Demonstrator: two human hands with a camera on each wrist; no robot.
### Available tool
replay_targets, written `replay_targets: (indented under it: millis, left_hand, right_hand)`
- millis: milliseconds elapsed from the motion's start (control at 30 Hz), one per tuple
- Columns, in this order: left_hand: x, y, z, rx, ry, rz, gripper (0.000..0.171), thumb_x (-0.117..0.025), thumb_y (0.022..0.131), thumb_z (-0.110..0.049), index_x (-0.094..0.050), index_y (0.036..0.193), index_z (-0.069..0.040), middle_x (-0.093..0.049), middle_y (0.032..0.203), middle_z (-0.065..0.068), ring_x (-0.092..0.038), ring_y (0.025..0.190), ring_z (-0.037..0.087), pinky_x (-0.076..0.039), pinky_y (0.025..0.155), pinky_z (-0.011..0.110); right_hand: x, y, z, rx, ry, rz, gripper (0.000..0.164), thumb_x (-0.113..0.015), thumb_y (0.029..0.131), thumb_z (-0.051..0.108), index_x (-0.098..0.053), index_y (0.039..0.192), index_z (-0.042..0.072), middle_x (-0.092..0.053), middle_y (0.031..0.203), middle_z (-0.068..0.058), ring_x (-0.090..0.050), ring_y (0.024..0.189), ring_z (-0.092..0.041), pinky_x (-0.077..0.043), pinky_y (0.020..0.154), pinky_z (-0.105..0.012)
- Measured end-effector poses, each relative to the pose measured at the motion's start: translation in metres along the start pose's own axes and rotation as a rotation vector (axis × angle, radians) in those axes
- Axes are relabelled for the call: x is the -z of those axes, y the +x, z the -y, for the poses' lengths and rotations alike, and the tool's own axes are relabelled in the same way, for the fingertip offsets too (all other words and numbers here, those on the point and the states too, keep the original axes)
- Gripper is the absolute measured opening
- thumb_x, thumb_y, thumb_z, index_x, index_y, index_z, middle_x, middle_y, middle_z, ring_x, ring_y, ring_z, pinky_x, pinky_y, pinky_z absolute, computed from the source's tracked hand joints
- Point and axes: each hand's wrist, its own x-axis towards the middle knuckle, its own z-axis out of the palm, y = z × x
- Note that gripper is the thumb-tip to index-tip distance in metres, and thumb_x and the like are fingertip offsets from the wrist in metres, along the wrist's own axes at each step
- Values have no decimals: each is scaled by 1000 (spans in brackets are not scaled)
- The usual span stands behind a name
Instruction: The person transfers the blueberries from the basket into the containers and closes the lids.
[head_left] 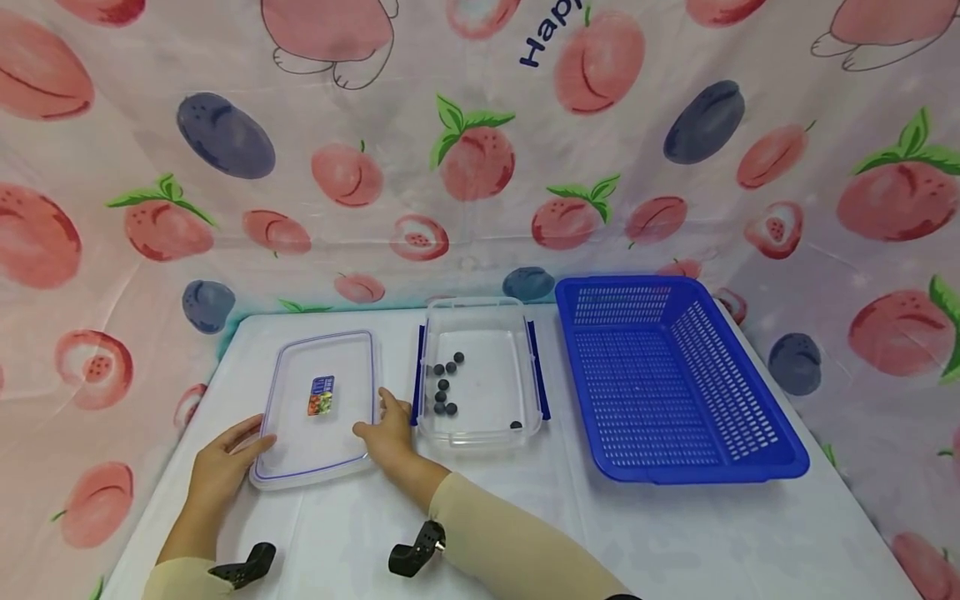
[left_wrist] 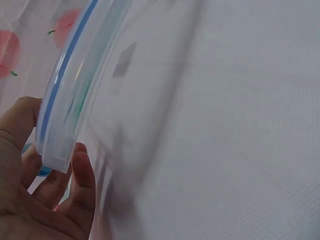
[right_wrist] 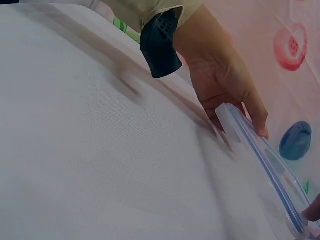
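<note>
A clear plastic lid [head_left: 318, 446] with a blue sealing strip and a small colored label is tilted a little above the white tabletop at left. My left hand [head_left: 217, 467] pinches its left edge, thumb on one face and fingers behind, as the left wrist view shows on the lid's rim [left_wrist: 62, 95]. On the opposite edge my right hand [head_left: 392, 433] grips the lid with thumb and fingers. Just right of that hand stands a clear plastic container [head_left: 487, 433] with blue side clips. Several small dark round balls [head_left: 443, 385] lie inside, mostly along its left side.
A blue perforated plastic basket [head_left: 697, 472] stands to the right of the container. White cloth [head_left: 480, 533] covers the table. A fruit-printed curtain [head_left: 420, 175] hangs behind the table and along its sides.
</note>
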Motion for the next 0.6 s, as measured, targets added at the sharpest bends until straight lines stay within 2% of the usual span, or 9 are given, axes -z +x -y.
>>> replay_targets:
  millis: [67, 133, 167, 233, 300, 367, 467, 600]
  left_hand:
    - [5, -2, -1, 10, -9, 10, 73, -71, 88, -45, -46, 146, -8, -43, 148, 19, -27, 145, 35, -32, 113, 44]
    - [9, -5, -1, 16, -8, 18, 74, -70, 89, -46, -45, 147, -10, -42, 149, 18, -32, 143, 31, -40, 105, 31]
    - [10, -7, 0, 17, -10, 21, 74, -70, 88, -46, -45, 148, -10, -42, 149, 17, -40, 138, 26, -43, 98, 25]
    - [13, -10, 1, 17, -12, 19, 74, -71, 88, -46, -45, 148, -12, -45, 149, 13, -52, 121, 8, -44, 83, 13]
    - [15, -14, 3, 18, -44, 12, 72, -74, 87, -43, -47, 147, -14, -56, 140, -3, -54, 100, -9, -45, 73, 8]
    - [17, -18, 5, 7, -83, 5, 71, -75, 86, -41, -48, 146, -15, -61, 123, -23, -49, 86, -20, -45, 71, 7]
    - [19, -25, 7, -20, -155, -8, 66, -77, 86, -36, -51, 145, -19, -52, 97, -43, -52, 82, -20, -45, 72, 6]
    - [20, -34, 6, -79, -184, -37, 61, -76, 87, -32, -54, 143, -21, -51, 94, -46, -55, 83, -18, -43, 72, 5]
  right_hand:
    - [1, -3, 3, 4, -19, 10, 73, -74, 70, -5, -50, 139, 0, -49, 116, -9, -52, 109, -23, -48, 98, -36]
    - [3, -6, 5, 16, -54, 23, 73, -74, 70, -4, -51, 138, -1, -50, 113, -8, -52, 103, -20, -49, 94, -32]
    - [4, -7, 5, 21, -70, 29, 73, -74, 69, -4, -51, 138, -1, -51, 111, -7, -51, 100, -18, -49, 91, -30]
    - [6, -11, 6, 32, -88, 45, 73, -74, 68, -5, -52, 138, 0, -51, 110, -4, -49, 96, -14, -48, 86, -26]
    - [8, -13, 7, 43, -90, 64, 75, -74, 68, -5, -51, 139, 1, -51, 110, -2, -47, 94, -11, -46, 82, -23]
    - [10, -16, 8, 54, -82, 85, 76, -75, 69, -5, -51, 140, 1, -51, 112, 0, -47, 93, -10, -46, 80, -21]
    - [15, -21, 11, 87, -74, 129, 78, -78, 71, -3, -48, 143, 2, -50, 115, 0, -46, 94, -8, -46, 78, -19]
    - [26, -29, 15, 128, -87, 200, 80, -80, 75, 1, -45, 146, 7, -48, 118, -1, -45, 93, -7, -46, 76, -17]
